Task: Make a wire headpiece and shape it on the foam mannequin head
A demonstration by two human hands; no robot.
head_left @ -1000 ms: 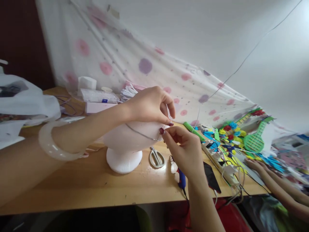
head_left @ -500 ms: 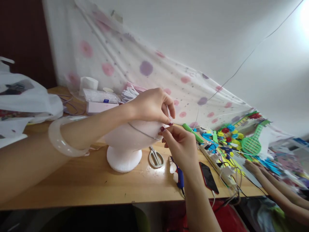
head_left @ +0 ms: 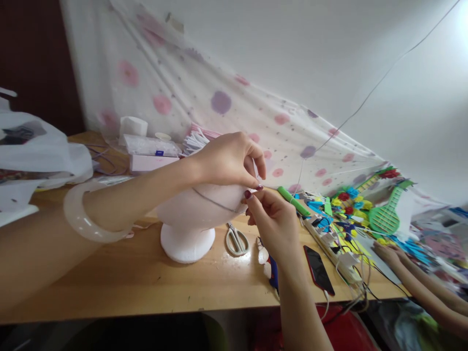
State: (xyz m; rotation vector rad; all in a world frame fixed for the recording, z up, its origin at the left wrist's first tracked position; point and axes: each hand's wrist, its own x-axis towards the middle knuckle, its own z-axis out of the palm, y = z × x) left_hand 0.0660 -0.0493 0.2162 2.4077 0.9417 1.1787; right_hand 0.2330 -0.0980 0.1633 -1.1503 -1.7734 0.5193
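A white foam mannequin head stands on its round base on the wooden table. A thin grey wire runs round its side towards my fingertips. My left hand reaches over the head, with thumb and finger pinched together at the wire's end. Just below, my right hand is closed in a pinch too, its thumb close to the left thumb. The fingers mostly hide the piece between them. A clear bangle circles my left wrist.
Scissors and a blue glue gun lie before the head. A phone and a power strip with tangled cables are at right. Another person's hands rest near green and yellow crafts. A white box stands behind.
The view has shifted slightly. Both hands keep their pinch at nearly the same spot beside the foam head.
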